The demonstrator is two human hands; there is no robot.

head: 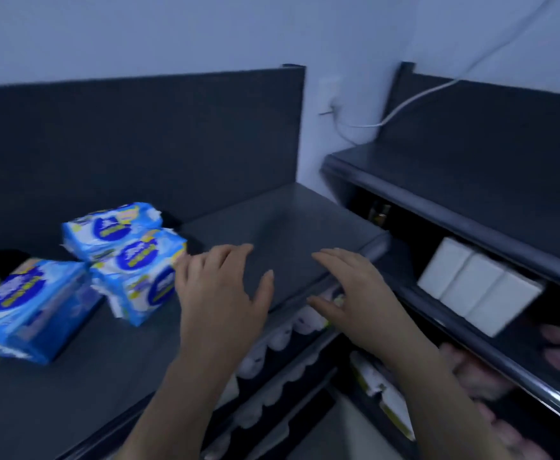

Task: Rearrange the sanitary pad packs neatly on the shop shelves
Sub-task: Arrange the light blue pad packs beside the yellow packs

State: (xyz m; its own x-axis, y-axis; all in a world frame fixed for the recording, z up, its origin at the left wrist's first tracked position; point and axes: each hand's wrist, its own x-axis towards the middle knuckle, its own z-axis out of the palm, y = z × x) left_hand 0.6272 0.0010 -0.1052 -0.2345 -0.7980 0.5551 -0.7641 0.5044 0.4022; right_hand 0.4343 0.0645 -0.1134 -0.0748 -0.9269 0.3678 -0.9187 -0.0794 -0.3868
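Several blue and white sanitary pad packs lie untidily on the left of a dark top shelf point(272, 227). One pack point(26, 307) is nearest me at the far left; a pack point(139, 277) leans in the middle, and another pack point(112, 227) sits behind it. My left hand point(219, 290) hovers over the shelf with fingers spread, just right of the middle pack and holding nothing. My right hand point(348, 283) is spread above the shelf's front edge, also holding nothing.
A second dark shelf unit point(471, 180) stands at right angles on the right, with white boxes point(477, 287) and pink packs point(477, 376) on its lower levels. White rolled goods point(292, 333) fill the shelves below my hands. A white cable point(414, 101) runs to a wall socket.
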